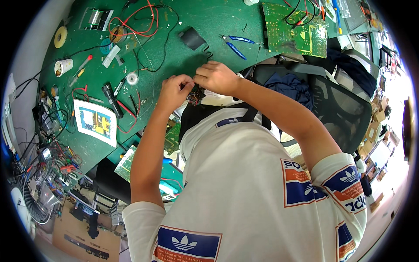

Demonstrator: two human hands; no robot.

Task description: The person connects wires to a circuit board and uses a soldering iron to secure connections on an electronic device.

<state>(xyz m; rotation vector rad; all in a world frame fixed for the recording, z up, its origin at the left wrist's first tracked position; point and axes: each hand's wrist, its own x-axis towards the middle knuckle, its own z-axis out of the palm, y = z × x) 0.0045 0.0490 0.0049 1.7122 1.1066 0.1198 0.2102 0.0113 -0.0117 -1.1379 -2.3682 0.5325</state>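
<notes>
- Over the green bench (235, 19), I am finding the work at its near edge, close to the wearer's body; I am judging the step in hand to be fine two-handed handling of wiring.
- The right arm (283, 111) is slanting in from the lower right, elbow bent outward; the left arm (148, 148) is running more nearly straight up.
- The right hand (217, 78) is lying back-up with its fingers curling inward, while the left hand (175, 89) is facing it, thumb and forefinger bending toward each other.
- A pale piece (216, 98) is lying below the right hand, beside the wired assembly (195, 96), which is sitting just under the meeting fingers, wires bunching at its lower side.
- At the fingertips, view is poor: both hands are curling as if pinching, but I am not able to tell what either is grasping.
- For the next move, I am reckoning on steady wrists, a light pinch and no strain on the wires.
</notes>
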